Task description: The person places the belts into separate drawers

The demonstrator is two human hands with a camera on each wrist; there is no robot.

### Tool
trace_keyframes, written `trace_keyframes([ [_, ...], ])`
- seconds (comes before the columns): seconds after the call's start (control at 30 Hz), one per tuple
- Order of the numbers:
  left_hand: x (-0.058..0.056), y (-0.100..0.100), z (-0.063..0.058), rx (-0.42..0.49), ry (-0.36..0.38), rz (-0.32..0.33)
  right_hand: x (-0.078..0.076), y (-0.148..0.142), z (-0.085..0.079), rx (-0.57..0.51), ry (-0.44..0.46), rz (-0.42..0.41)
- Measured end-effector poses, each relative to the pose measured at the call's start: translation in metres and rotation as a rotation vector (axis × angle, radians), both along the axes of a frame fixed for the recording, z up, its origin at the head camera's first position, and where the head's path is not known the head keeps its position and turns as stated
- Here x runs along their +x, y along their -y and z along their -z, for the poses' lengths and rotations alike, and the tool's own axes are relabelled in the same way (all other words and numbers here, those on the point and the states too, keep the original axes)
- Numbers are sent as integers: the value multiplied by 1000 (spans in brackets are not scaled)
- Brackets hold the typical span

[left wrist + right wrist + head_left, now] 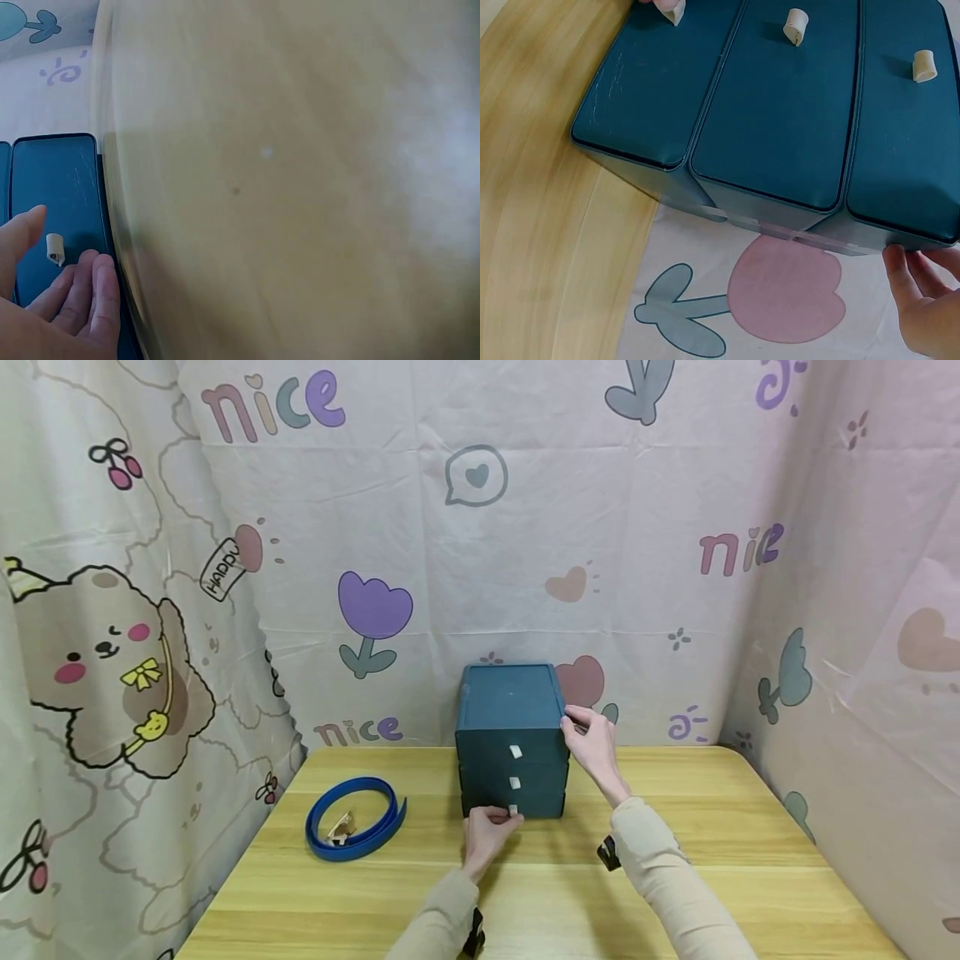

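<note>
A dark teal three-drawer box (512,697) stands at the back of the table, its drawers closed. Each drawer front carries a small pale pull tab (796,27). My left hand (486,837) is at the bottom drawer, thumb and fingers spread on either side of its tab (55,248). In the left wrist view the fingers (105,296) are fairly straight beside the drawer front. My right hand (592,742) touches the box's upper right edge. Its fingertips (897,262) rest against the side near the top drawer in the right wrist view.
A coiled blue belt (341,852) with a gold-coloured buckle (342,828) lies left of the box on the wooden table (675,893). Printed cloth (480,568) hangs behind the table and along both sides, close behind the box.
</note>
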State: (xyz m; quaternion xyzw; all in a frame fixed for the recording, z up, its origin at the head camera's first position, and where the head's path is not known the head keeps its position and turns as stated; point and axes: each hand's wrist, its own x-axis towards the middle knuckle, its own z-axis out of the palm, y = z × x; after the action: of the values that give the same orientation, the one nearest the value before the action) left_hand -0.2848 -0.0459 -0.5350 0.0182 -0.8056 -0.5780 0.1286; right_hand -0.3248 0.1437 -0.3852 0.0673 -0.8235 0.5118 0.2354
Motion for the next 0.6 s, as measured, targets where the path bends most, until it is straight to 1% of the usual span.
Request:
trace_keyframes([
  [0.2,-3,-3,-2,-31,-8,-9,0,0,1,-4,-13,-4],
  [0.4,-3,-4,-3,-7,38,-11,0,0,2,-8,-17,-5],
  [0.6,-4,-6,-3,-2,22,-22,0,0,2,-6,-24,0],
])
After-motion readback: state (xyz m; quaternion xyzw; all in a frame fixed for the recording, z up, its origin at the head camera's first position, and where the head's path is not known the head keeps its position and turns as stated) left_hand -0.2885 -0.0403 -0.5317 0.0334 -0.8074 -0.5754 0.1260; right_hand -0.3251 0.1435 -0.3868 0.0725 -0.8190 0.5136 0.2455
